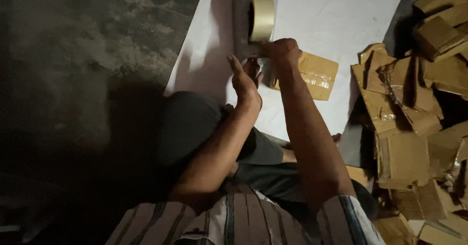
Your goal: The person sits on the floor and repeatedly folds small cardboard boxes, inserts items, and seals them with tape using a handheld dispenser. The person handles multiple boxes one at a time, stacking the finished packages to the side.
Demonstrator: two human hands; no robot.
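A tape dispenser point(246, 18) with a roll of tan tape point(263, 17) stands on a white sheet point(331, 16) on the floor. My right hand point(282, 52) is closed at the dispenser's near end, over a small cardboard box point(317, 74) wrapped in shiny tape. My left hand point(243, 82) is raised edge-on just beside it, fingers stretched toward the dispenser's base. Whether tape runs between my fingers is too dark to tell.
A heap of flattened and torn cardboard boxes point(419, 108) lies to the right. Rough dark concrete floor point(87, 45) spreads to the left. My bent knee in dark trousers point(190, 123) rests on the sheet's near edge.
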